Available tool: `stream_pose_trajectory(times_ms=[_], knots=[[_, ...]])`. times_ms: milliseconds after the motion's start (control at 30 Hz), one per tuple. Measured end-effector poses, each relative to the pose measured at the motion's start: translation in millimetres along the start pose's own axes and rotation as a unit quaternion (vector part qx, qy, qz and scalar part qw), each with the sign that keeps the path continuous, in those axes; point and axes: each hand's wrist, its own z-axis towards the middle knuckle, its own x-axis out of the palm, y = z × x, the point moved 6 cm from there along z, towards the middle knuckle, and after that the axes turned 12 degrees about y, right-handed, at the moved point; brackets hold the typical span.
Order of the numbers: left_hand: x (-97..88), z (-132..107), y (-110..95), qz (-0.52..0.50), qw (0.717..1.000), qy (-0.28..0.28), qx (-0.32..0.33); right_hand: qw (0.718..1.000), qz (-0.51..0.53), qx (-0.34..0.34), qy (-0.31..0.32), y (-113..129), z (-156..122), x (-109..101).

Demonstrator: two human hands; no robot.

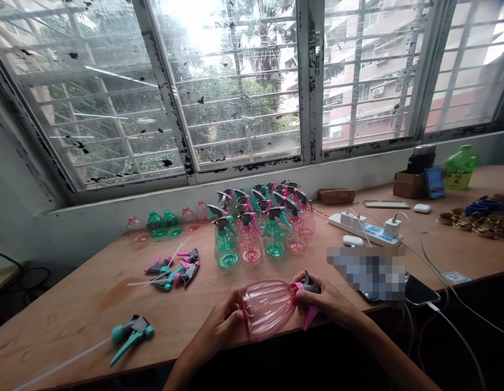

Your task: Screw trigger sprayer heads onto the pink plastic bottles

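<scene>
A clear pink spray bottle (268, 307) lies sideways between my hands at the table's front edge. My left hand (225, 320) grips its base end. At the neck, my right hand (319, 298) is closed around the grey and pink trigger sprayer (310, 285), which sits on the bottle's mouth. Just beyond stand several pink and green bottles with sprayers on, a green spray bottle (226, 247) among the front ones. To the left lie a loose teal and grey trigger sprayer (133, 331) with a long tube and a small pile of sprayer heads (174, 270).
Several bottles without sprayers, one a green bottle (156, 224), line the wall at back left. A white power strip (364, 229) with cables and a phone (421, 288) lie on the right. Farther right are a cardboard box (407, 184) and tape-like rings (486, 220).
</scene>
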Motion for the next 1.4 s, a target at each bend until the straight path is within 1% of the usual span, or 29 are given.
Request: stream_pose_trajectory(times_ms=[100,233,333,433,467,533,633,700,867,1067,1133,1200,1300,1400], knots=[[-2.9,0,2,-0.033,0.999,-0.023,0.024,1.0,-0.001,0.003,-0.003,1,0,0],[-1.0,-1,0,-0.021,1.0,-0.004,0.0,1.0,0.005,0.004,-0.012,3,0,1],[-1.6,-1,-7,0.021,1.0,-0.012,-0.018,1.0,0.004,0.006,-0.007,2,0,1],[-2.0,1,-10,0.067,0.998,-0.014,-0.016,1.0,-0.001,0.008,0.0,1,0,1],[-1.8,1,-9,0.062,0.998,-0.01,-0.011,1.0,-0.001,0.008,0.0,1,0,1],[-2.6,2,-4,0.019,1.0,-0.01,0.004,1.0,0.001,0.007,-0.002,0,0,0],[-6.2,1,3,-0.06,0.997,-0.029,0.03,1.0,0.005,0.002,-0.003,1,0,0],[-8.1,-1,3,-0.074,0.996,-0.041,0.035,1.0,0.007,0.0,-0.004,1,0,0],[-11.7,-3,-7,-0.004,0.997,-0.07,0.024,1.0,0.029,-0.001,-0.006,0,1,1],[-6.3,3,-9,0.066,0.997,-0.034,0.015,0.999,0.04,-0.015,-0.008,-1,1,0],[-4.9,2,-11,0.067,0.997,-0.035,0.02,0.999,0.043,-0.015,-0.008,-2,1,-1],[-4.8,0,-15,0.058,0.997,-0.049,0.025,0.999,0.044,-0.012,-0.005,-3,1,-1],[-5.1,-2,-18,0.057,0.996,-0.066,0.016,0.999,0.045,-0.012,-0.001,-3,1,0],[-3.2,-1,-16,0.051,0.998,-0.044,0.001,0.999,0.044,-0.015,0.001,-2,2,1]])
